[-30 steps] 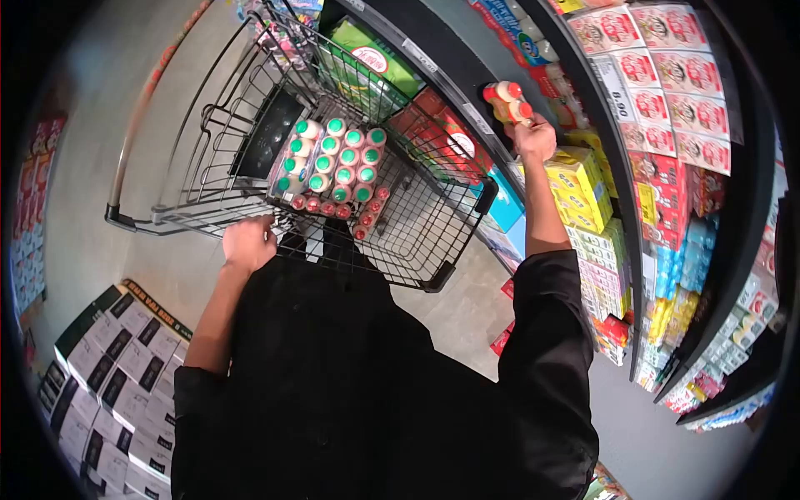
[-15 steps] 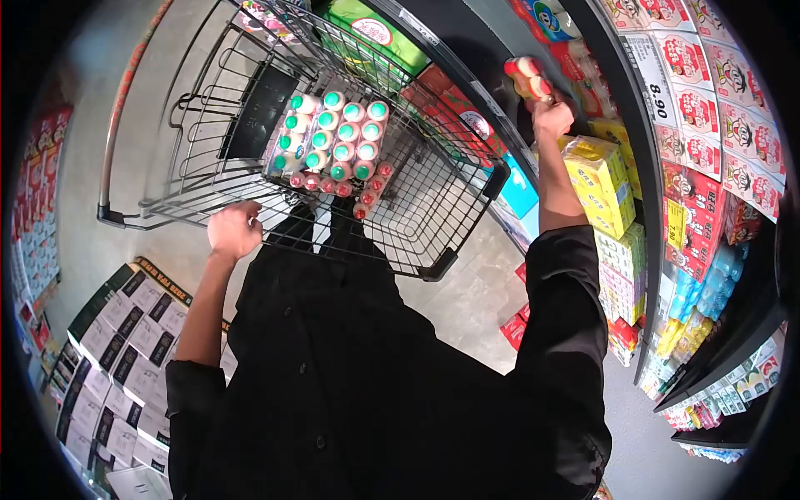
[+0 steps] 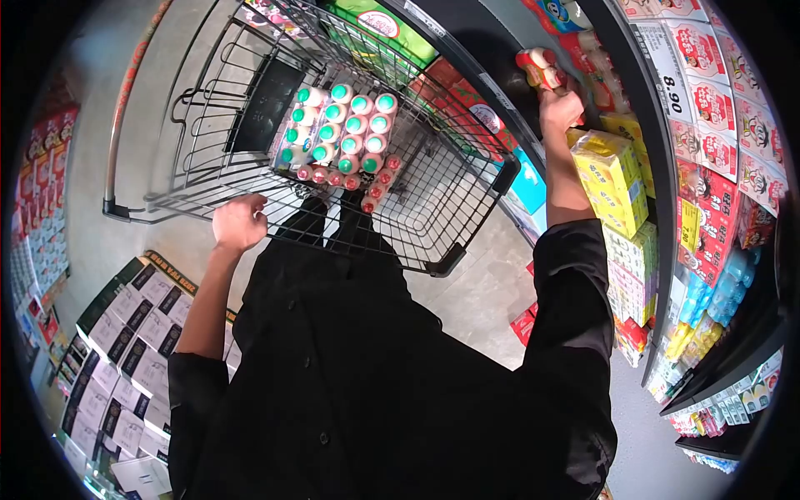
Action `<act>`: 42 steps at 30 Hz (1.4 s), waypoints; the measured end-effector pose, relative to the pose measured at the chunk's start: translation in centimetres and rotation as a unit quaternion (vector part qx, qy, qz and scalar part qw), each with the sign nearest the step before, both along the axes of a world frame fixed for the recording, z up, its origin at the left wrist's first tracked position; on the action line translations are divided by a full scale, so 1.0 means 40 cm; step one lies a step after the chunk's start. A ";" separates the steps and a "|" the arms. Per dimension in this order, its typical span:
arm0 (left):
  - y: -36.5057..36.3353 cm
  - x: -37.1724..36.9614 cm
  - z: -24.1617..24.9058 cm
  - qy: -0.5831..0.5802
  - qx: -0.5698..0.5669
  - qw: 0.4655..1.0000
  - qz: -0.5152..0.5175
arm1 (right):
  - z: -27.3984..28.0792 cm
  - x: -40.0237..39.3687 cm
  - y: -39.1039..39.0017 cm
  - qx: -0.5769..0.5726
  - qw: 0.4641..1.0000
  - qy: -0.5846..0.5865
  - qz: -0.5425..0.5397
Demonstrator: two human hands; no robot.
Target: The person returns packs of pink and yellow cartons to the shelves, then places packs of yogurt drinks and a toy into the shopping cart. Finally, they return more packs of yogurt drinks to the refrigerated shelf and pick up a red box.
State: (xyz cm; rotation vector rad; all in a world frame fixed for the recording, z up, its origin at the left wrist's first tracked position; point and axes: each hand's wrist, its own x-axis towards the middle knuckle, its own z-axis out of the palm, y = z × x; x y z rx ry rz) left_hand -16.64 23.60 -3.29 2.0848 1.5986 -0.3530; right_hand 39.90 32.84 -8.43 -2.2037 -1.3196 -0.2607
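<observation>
My right hand (image 3: 562, 112) is closed on a small pack of red-capped bottles (image 3: 540, 67) at a dark shelf, upper right. Similar red packs (image 3: 596, 71) stand beside it. Below that hand is a wrapped stack of yellow cartons (image 3: 612, 179). At the near side of the shopping cart (image 3: 450, 258), my left hand (image 3: 239, 223) curls over the wire rim; its fingertips are partly hidden. Inside the cart are packs of green-capped bottles (image 3: 350, 133), with red-capped bottles (image 3: 333, 177) along their near edge.
Shelves of red and white cartons (image 3: 704, 100) run down the right, with a price tag (image 3: 667, 83). Stacked white boxes (image 3: 137, 358) stand at lower left. Green packages (image 3: 379, 29) line the low shelf beyond the cart. Grey floor (image 3: 475, 308) shows between cart and shelving.
The view has shifted slightly, moving most things a little to the right. The bottle pack has tilted a little in my right hand. My left hand stays at the cart rim.
</observation>
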 end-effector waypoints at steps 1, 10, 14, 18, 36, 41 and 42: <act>0.001 0.002 0.002 0.000 0.004 1.000 -0.001 | 0.000 0.005 -0.002 -0.002 1.000 0.001 -0.001; 0.000 0.005 0.001 0.001 0.010 1.000 0.000 | -0.001 0.030 -0.013 -0.050 0.998 -0.014 0.020; 0.003 0.012 0.010 0.002 0.004 1.000 0.010 | 0.008 0.040 0.001 -0.096 0.983 -0.156 0.013; -0.002 0.004 0.001 0.012 0.000 1.000 0.019 | 0.028 0.021 0.000 -0.130 0.986 -0.106 -0.001; -0.004 -0.005 -0.007 0.017 0.000 1.000 0.018 | -0.100 -0.558 -0.216 -0.023 0.946 0.297 0.130; -0.007 -0.006 -0.010 0.020 0.015 1.000 0.011 | -0.327 -0.660 -0.455 -0.213 0.906 0.366 -0.020; -0.008 -0.009 -0.015 0.017 0.018 1.000 0.008 | -0.351 -0.665 -0.488 -0.262 0.892 0.363 -0.058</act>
